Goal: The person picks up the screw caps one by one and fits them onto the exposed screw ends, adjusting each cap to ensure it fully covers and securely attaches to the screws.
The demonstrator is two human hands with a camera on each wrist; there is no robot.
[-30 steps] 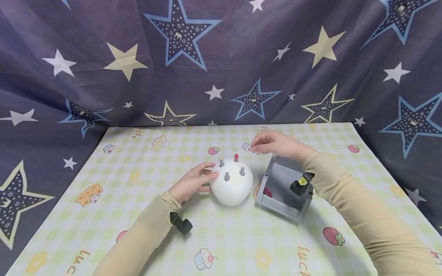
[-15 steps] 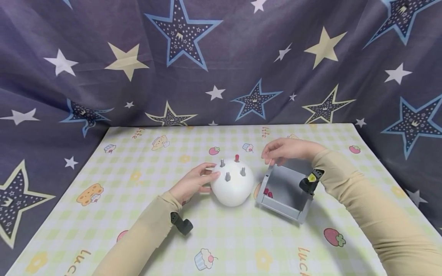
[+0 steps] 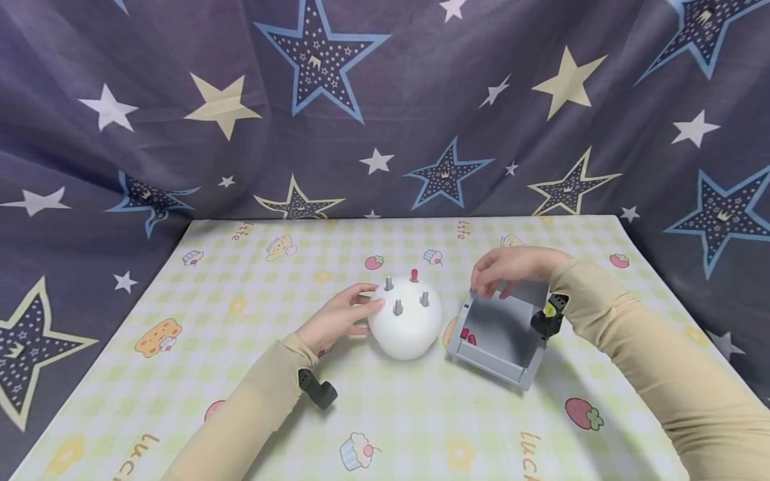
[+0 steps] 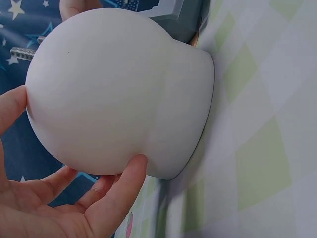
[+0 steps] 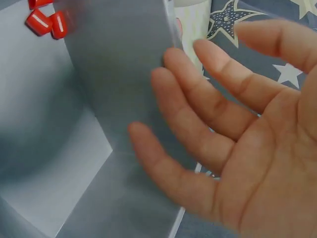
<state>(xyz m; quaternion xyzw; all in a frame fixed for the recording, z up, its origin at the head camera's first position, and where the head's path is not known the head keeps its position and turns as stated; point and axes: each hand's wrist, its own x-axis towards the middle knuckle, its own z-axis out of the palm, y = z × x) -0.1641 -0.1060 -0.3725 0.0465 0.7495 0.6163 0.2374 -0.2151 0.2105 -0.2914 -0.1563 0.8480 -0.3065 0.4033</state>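
A white ball-shaped body stands on its flat base in the middle of the table. Several threaded metal studs stick up from its top, and the far one wears a red cap. My left hand holds the ball's left side, thumb and fingers spread round it. To the right is a grey open box with small red caps lying in one corner. My right hand is over the box's far left corner, fingers loosely bent and nothing between them.
A checked tablecloth with printed fruit and cakes covers the table. Behind it hangs a dark star-patterned curtain. The box stands close beside the ball, and a black wrist camera overlaps its right wall.
My right hand has moved right and towards me, from beyond the ball to the box's far left corner. The left hand and the ball have stayed put.
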